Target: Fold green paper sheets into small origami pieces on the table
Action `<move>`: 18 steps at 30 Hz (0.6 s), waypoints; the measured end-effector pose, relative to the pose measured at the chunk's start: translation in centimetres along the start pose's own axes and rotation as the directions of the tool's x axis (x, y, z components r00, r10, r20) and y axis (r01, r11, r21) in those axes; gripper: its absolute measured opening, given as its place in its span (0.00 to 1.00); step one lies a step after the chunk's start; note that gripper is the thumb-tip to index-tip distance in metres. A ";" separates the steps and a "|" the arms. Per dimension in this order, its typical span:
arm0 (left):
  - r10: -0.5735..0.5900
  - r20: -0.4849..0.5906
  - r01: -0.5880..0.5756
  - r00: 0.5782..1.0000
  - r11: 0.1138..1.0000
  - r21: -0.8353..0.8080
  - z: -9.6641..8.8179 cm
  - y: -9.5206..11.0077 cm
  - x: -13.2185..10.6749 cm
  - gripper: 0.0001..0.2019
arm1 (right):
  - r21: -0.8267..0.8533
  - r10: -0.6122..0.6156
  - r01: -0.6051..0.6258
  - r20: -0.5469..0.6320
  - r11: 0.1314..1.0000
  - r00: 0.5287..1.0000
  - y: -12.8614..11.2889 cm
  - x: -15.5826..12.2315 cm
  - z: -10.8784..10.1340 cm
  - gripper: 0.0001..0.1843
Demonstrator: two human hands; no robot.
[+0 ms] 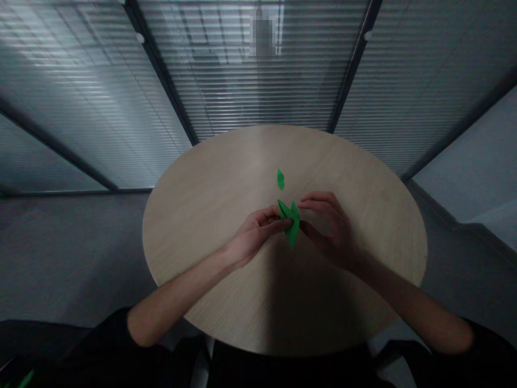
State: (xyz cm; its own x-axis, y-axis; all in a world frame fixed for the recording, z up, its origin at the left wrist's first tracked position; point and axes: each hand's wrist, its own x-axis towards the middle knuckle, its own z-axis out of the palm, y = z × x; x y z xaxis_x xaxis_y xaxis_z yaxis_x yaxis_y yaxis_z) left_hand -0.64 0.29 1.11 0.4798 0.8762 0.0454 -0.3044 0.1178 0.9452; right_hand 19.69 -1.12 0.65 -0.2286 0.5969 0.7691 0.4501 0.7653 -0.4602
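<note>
A folded green paper piece (291, 223) with pointed ends is held over the middle of a round wooden table (226, 183). My left hand (258, 233) pinches its left side with thumb and fingers. My right hand (331, 226) grips its right side, fingers curled over the top. A second, smaller folded green paper piece (280, 179) lies on the table just beyond the hands, untouched.
Glass walls with closed blinds (250, 81) and dark frames stand behind the table. Grey carpet (72, 253) surrounds it. A bit of green paper (25, 379) shows at the bottom left corner, by my dark sleeve.
</note>
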 end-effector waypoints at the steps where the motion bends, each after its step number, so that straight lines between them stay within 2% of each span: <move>1: 0.009 -0.010 -0.009 1.000 1.000 0.011 0.0 0.0 0.0 0.09 | 0.017 0.026 -0.026 -0.027 1.000 0.999 0.0 0.0 0.0 0.14; 3: 0.058 -0.028 -0.056 0.998 0.996 0.064 0.0 -0.1 0.0 0.09 | 0.073 0.088 -0.086 -0.023 0.994 0.996 -0.1 0.1 -0.1 0.08; 5: 0.157 -0.036 -0.149 0.987 0.976 0.159 -0.1 -0.2 -0.1 0.09 | 0.150 0.129 -0.138 0.072 0.979 0.989 -0.3 0.2 -0.2 0.02; 6: 0.223 -0.037 -0.209 0.974 0.952 0.223 -0.1 -0.2 -0.2 0.08 | 0.192 0.136 -0.160 0.133 0.968 0.982 -0.5 0.2 -0.2 0.02; 8: 0.380 -0.019 -0.345 0.925 0.860 0.376 -0.2 -0.3 -0.4 0.06 | 0.260 0.152 -0.205 0.211 0.943 0.966 -0.7 0.1 -0.2 0.04; 10: 0.510 0.041 -0.455 0.859 0.726 0.516 -0.2 -0.3 -0.6 0.02 | 0.283 0.197 -0.259 0.230 0.923 0.953 -0.8 0.0 0.0 0.03; 12: 0.571 0.116 -0.517 0.812 0.613 0.598 -0.2 -0.2 -0.8 0.04 | 0.294 0.241 -0.302 0.226 0.907 0.944 -0.8 -0.1 0.1 0.03; 15: 0.623 0.183 -0.569 0.761 0.506 0.648 -0.2 -0.1 -0.9 0.07 | 0.324 0.278 -0.342 0.227 0.882 0.933 -0.5 -0.1 0.4 0.04; 18: 0.699 0.237 -0.609 0.675 0.345 0.714 -0.4 -0.3 -1.0 0.08 | 0.334 0.385 -0.425 0.183 0.841 0.905 -0.1 0.1 0.4 0.08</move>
State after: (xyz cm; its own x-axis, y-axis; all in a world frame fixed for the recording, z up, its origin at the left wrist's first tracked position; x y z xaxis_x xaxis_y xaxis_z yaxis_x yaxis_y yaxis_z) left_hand -1.37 -0.38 0.65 0.3056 0.5628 0.7680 0.1908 -0.8265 0.5297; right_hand 19.23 -1.06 0.58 -0.1913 0.8786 0.4375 0.1870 0.4702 -0.8625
